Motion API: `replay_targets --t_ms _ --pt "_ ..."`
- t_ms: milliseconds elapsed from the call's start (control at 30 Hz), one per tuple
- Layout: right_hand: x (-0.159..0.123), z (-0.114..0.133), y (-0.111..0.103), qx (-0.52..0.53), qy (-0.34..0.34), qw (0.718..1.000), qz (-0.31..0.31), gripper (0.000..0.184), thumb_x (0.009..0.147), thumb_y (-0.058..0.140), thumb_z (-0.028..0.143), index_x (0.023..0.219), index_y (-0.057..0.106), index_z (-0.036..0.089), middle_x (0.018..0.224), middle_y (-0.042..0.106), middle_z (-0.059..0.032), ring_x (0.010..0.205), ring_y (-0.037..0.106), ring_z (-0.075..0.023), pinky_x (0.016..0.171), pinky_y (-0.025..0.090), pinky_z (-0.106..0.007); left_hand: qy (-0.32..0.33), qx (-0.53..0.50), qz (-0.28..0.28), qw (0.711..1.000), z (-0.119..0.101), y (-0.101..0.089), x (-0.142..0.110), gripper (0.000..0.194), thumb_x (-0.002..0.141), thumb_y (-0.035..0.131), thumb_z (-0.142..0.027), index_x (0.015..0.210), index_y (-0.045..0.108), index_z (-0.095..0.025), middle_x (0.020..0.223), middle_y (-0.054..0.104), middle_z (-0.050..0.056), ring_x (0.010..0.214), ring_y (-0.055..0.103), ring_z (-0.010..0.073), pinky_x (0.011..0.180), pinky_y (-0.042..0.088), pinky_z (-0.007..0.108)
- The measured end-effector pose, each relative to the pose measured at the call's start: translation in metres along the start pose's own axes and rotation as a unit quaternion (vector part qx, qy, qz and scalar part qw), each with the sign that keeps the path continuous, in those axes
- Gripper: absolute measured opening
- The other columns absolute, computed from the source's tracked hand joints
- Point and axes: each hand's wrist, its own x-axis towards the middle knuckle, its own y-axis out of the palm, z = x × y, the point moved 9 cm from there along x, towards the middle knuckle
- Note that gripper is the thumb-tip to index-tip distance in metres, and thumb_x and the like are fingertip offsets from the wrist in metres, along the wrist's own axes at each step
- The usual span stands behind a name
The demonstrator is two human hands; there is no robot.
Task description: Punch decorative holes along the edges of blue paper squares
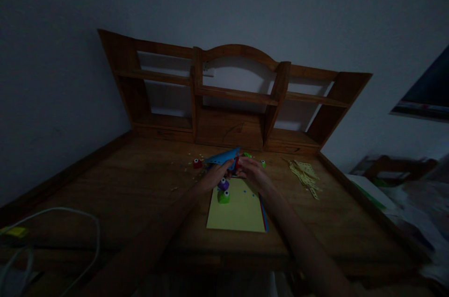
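The blue sheet (221, 156), pale yellow paper (238, 215), purple punch (223, 185) and green punch (223, 198) contrast with the brown desk (140, 184).

Head view, forward-down over desk (140, 175)

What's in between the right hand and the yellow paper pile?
In the head view, a small green thing sits close by the right hand; then there's wooden tabletop up to the yellow paper pile.

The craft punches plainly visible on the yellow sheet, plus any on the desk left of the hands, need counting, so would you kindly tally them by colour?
Red craft punch: 1
Purple craft punch: 1
Green craft punch: 1
Total: 3
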Motion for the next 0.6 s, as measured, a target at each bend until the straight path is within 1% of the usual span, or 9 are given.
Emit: replay_targets --t_ms 167,300,467,600 --pt "-0.0013 -0.0012 -0.0012 -0.012 0.012 1.000 -0.012 0.026 0.073 0.080 0.034 0.093 0.072 0.019 0.076 0.070 -0.0013 0.062 0.065 -0.0124 0.067 0.055 -0.027 0.013 0.009 0.007 1.000 -0.0015 0.0018 0.0006 0.048 0.088 0.041 -0.058 0.073 0.063 -0.018 0.073 0.064 0.004 0.068 0.058 0.0194 0.070 0.044 0.032" --pt "-0.0030 0.0010 0.0007 -0.006 0.011 1.000 -0.011 0.025 0.073 0.080 0.033 0.093 0.072 0.018 0.081 0.071 -0.0020 0.063 0.065 -0.0118 0.067 0.056 -0.027 0.013 0.014 0.004 1.000 -0.0036 0.0007 0.0001 0.047 0.088 0.042 -0.059 0.077 0.063 -0.018 0.073 0.065 0.004 0.069 0.058 0.0198 0.070 0.044 0.032" --pt "-0.0020 0.0013 -0.0007 0.000 0.001 1.000 -0.012 0.026 0.073 0.080 0.032 0.093 0.072 0.018 0.082 0.072 -0.0022 0.063 0.065 -0.0122 0.066 0.056 -0.026 0.022 0.016 0.000 1.000 -0.0089 -0.0006 -0.0033 0.046 0.089 0.042 -0.058 0.076 0.062 -0.019 0.074 0.065 0.003 0.071 0.058 0.0197 0.069 0.043 0.031" --pt "-0.0009 0.0006 -0.0024 0.006 -0.005 1.000 -0.013 0.026 0.073 0.080 0.030 0.094 0.073 0.019 0.085 0.072 -0.0025 0.064 0.066 -0.0125 0.065 0.056 -0.026 0.030 0.009 -0.009 0.999 -0.0091 -0.0018 -0.0026 0.045 0.089 0.043 -0.056 0.072 0.062 -0.020 0.072 0.065 0.004 0.070 0.058 0.0198 0.069 0.044 0.031"
